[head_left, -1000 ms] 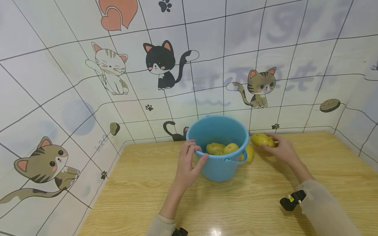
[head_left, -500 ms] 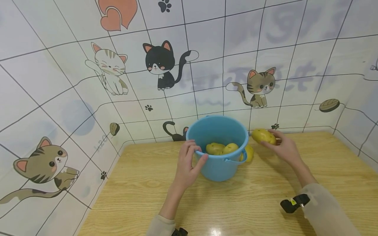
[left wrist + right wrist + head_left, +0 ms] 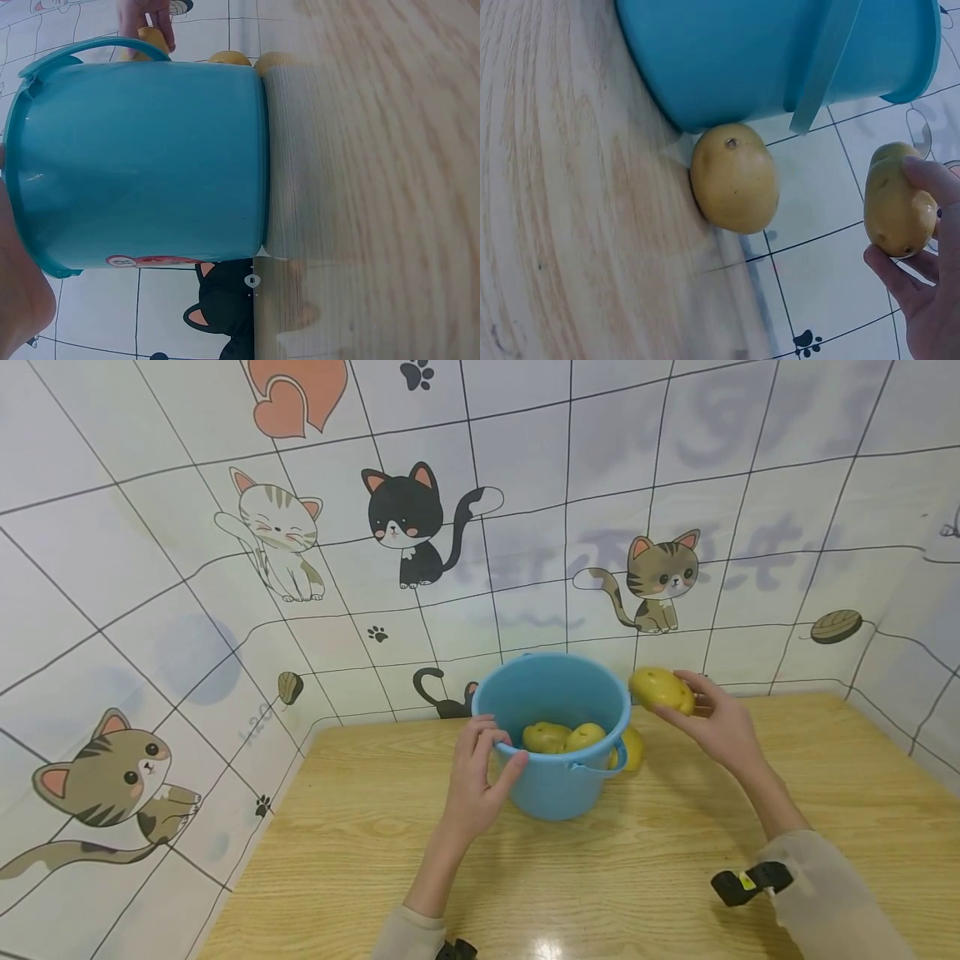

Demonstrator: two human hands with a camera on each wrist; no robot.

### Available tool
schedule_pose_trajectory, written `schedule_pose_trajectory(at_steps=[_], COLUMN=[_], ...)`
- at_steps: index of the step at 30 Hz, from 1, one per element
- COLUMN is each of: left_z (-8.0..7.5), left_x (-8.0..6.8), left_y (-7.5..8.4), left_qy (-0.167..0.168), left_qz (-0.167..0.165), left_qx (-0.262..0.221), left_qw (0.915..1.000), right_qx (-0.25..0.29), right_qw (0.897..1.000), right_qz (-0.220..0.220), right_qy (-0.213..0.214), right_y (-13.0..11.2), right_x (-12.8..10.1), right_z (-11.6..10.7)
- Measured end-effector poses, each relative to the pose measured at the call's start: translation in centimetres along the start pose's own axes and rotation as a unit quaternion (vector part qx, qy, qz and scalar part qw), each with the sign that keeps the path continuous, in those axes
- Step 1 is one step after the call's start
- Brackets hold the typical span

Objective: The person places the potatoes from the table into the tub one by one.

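Observation:
A blue bucket [image 3: 558, 789] stands upright on the wooden table, with potatoes [image 3: 547, 737] visible inside it. My left hand [image 3: 480, 781] grips the bucket's near left rim, fingers over the edge and thumb on the outside. Just right of the bucket, my right hand [image 3: 720, 722] holds a potato [image 3: 660, 689] above the table, at about rim height; the right wrist view shows thumb and fingers around this held potato [image 3: 900, 199]. Another potato [image 3: 735, 178] lies on the table against the bucket's right side, partly hidden by the bucket in the head view.
The bucket's handle [image 3: 603, 768] hangs down on its right front side. Behind the table [image 3: 360, 835] rises a tiled-pattern wall [image 3: 517, 552] with cartoon cats, and another wall [image 3: 90, 635] stands at the left. A black wrist camera [image 3: 750, 883] sits on the right sleeve.
My right hand has lifted the potato from near the table up to about the bucket's rim, lately moving slightly left. The left hand and the bucket have stayed in place.

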State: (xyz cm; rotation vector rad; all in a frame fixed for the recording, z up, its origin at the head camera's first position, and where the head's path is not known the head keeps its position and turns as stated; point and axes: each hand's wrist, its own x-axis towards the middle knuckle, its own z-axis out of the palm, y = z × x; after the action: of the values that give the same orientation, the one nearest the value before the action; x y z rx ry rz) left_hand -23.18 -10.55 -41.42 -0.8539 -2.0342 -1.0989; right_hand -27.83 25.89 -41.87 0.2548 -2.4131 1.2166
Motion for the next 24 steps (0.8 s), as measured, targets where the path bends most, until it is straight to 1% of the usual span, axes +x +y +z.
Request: schedule_pose_trajectory(at_steps=[3,8,11,15,20,24], left_z=[0.0,0.0,0.0,0.0,0.1,0.0], left_x=[0.0,-0.1,-0.1,-0.1,-0.1,-0.1], left_y=[-0.1,0.0,0.0,0.0,-0.1,-0.1], left_qy=[0.000,-0.001,-0.002,0.000,0.002,-0.001], left_qz=[0.003,-0.004,-0.007,-0.002,0.003,-0.002], left_qx=[0.002,0.002,0.001,0.002,-0.001,-0.002], left_qw=[1.0000,1.0000,1.0000,1.0000,1.0000,1.0000], right_qx=[0.009,0.021,0.042,0.061,0.063,0.068], right_qw=[1.000,0.999,0.997,0.993,0.990,0.989], right_qz=[-0.005,-0.020,-0.041,-0.071,-0.094,-0.113], right_qy=[0.010,0.034,0.055,0.075,0.081,0.073], right_y=[-0.8,-2.2,-3.1,-4.3,-6.2,-7.4], right_x=[-0.1,-0.2,-0.1,0.0,0.0,0.1], right_z=[-0.1,-0.3,-0.3,-0.4,-0.4,-0.3])
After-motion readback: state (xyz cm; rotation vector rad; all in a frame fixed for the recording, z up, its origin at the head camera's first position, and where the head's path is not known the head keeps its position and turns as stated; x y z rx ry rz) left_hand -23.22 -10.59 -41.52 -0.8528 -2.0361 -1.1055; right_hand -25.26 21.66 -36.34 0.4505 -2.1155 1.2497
